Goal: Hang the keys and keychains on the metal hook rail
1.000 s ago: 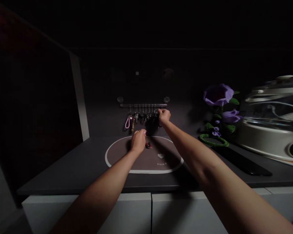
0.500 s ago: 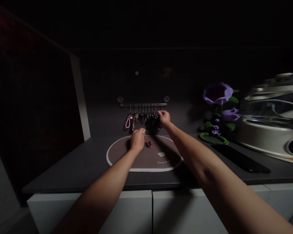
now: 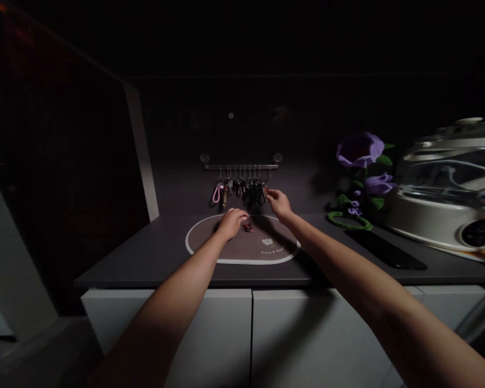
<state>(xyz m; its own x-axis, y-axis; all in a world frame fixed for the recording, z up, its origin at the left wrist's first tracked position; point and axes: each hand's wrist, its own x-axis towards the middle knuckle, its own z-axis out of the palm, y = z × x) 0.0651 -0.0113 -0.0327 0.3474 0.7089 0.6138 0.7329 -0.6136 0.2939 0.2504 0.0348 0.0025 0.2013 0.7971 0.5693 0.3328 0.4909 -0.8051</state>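
Note:
A clear hook rail (image 3: 241, 166) is fixed to the dark wall, with several sets of keys (image 3: 242, 186) hanging from it. At its left end hang a pink loop strap (image 3: 216, 193) and a brownish strip-shaped tag (image 3: 225, 197). My right hand (image 3: 278, 202) is at the rail's right end, fingers pinched on a small bunch of keys (image 3: 265, 193) with a reddish bit. My left hand (image 3: 231, 223) hovers over the mat (image 3: 210, 242), loosely bent fingers pointing right, nothing visible in them. Just beside its fingertips, a small red item (image 3: 249, 228) with a dark part lies on the mat.
To the right stand purple artificial flowers (image 3: 361, 151) with a green ring base (image 3: 350, 221). A black flat slab (image 3: 383, 249) lies in front of them, beside a cream appliance with a clear cover (image 3: 440, 215). White cabinet doors (image 3: 210, 328) are below the dark counter (image 3: 125, 264).
My right hand has drawn slightly down and right from the rail's end, and a reddish bit now shows at its fingertips. My left hand has shifted slightly right, closer to the red item.

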